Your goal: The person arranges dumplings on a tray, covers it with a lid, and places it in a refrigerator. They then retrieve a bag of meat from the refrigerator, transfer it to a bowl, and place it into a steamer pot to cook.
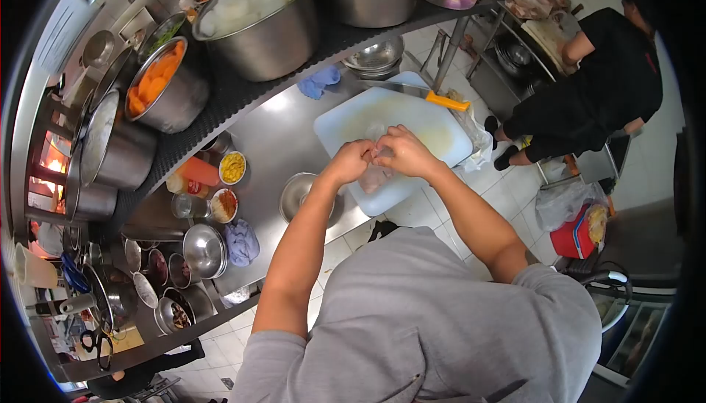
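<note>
My left hand and my right hand are close together over a white cutting board. Both have fingers pinched on what looks like a clear plastic bag, with something pale pink in it. Its lower part hangs or rests at the board's near edge; my hands hide the upper part. A knife with an orange handle lies across the far end of the board. Left of the board, partly behind my left forearm, stands a metal bowl.
Overhead, a dark shelf carries metal pots of cut vegetables. On the steel counter are a blue cloth, a small cup of yellow pieces and stacked bowls. A person in black stands at the right.
</note>
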Motion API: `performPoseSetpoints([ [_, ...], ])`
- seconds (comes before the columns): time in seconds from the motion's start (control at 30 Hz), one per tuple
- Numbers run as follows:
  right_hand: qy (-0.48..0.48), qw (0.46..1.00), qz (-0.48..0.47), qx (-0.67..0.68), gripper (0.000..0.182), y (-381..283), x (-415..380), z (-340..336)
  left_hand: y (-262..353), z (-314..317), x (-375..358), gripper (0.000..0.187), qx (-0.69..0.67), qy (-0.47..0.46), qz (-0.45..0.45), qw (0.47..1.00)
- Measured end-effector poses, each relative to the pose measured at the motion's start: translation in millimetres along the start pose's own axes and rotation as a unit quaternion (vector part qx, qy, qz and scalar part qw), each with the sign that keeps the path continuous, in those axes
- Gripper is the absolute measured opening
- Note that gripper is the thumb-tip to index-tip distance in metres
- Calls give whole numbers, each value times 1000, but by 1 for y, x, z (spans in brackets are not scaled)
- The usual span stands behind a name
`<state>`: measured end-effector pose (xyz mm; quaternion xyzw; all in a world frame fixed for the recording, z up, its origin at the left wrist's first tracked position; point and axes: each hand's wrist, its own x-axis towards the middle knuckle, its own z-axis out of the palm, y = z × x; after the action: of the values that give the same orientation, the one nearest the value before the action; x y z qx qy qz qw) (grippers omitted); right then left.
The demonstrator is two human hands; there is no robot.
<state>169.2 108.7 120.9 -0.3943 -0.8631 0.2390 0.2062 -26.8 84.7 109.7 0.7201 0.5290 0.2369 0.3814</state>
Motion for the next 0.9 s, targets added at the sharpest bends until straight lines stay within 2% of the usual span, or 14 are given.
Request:
performPoseSetpoints([
  [0.1, -60, 997, -24, -46, 18, 24, 5, 1, -2, 12, 18, 16, -4, -45, -33, 998],
  [0.17, -91, 993, -41, -66, 14, 41, 6, 11, -8, 23, 24, 16, 31, -1, 5, 1000],
  [0.23, -50, 993, -89, -68, 11, 49, 8, 15, -7, 31, 30, 16, 57, 24, -19, 998],
  [0.27, -53, 992, -91, -65, 11, 53, 7, 18, -7, 36, 33, 16, 83, 49, -41, 994],
  [0.33, 56, 989, -72, -114, 10, 51, 6, 19, 2, 45, 42, 15, 96, 95, -74, 988],
  [0.43, 108, 985, -66, -114, 8, 60, 8, 23, 15, 59, 52, 12, 127, 171, -128, 969],
  [0.57, 64, 978, -134, -149, 6, 106, 14, 5, -13, 52, 51, 7, 97, 278, -157, 943],
  [0.63, 117, 990, -82, -17, 12, 125, 9, 14, -29, 43, 46, 10, 10, 218, -138, 966],
  [0.67, 112, 991, -77, -15, 12, 130, 0, 19, -38, 41, 47, 10, 26, 208, -72, 975],
  [0.7, 107, 992, 2, 73, 15, 136, 6, 13, -47, 34, 55, 12, 44, 210, 4, 977],
  [0.73, 98, 979, 81, 162, 19, 143, 11, 10, -53, 33, 55, 13, 5, 189, -28, 982],
  [0.77, 97, 978, 79, 164, 19, 149, 11, 11, -60, 34, 52, 13, 7, 190, -30, 981],
  [0.83, 35, 948, 186, 256, 29, 166, 5, 11, -62, 37, 46, 14, -7, 138, -78, 987],
  [0.9, 60, 918, 222, 322, 28, 179, 0, 15, -66, 43, 41, 15, -6, 172, -84, 981],
])
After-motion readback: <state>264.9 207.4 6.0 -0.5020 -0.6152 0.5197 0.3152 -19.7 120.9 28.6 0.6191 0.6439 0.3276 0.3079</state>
